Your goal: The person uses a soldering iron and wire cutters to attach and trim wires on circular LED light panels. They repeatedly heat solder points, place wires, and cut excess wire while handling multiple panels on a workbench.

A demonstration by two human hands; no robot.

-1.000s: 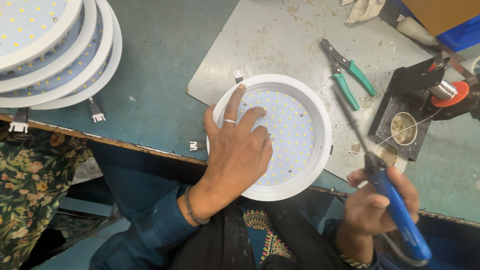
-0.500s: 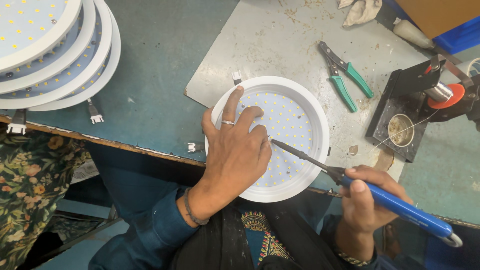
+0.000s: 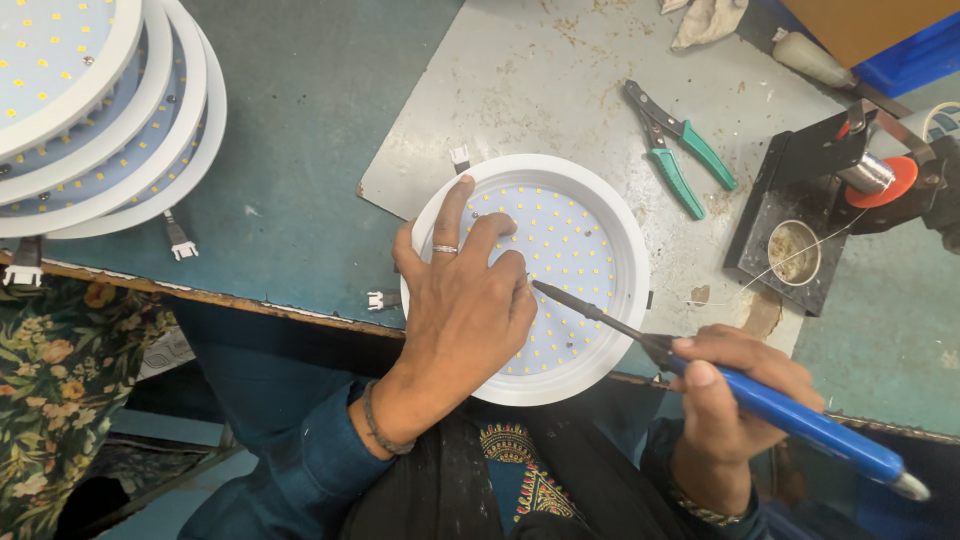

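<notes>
Your left hand [image 3: 465, 305] stays flat on the LED panel light [image 3: 560, 270] at centre frame, while your right hand [image 3: 725, 400], gripping the soldering iron [image 3: 700, 365], has brought its tip onto the board.

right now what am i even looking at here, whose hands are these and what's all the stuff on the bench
You are seeing through one camera worn on a person's head, looking down at their own two bare hands at a workbench. The left hand lies flat on a round white LED light panel, holding it steady on a grey metal sheet. The right hand grips a blue-handled soldering iron, its thin tip reaching over the panel beside the left fingers. Further back lie green-handled pliers and a black stand with a small round cup and a spool of solder wire. At top left, a stack of similar round panels waits on the blue-green bench.
</notes>
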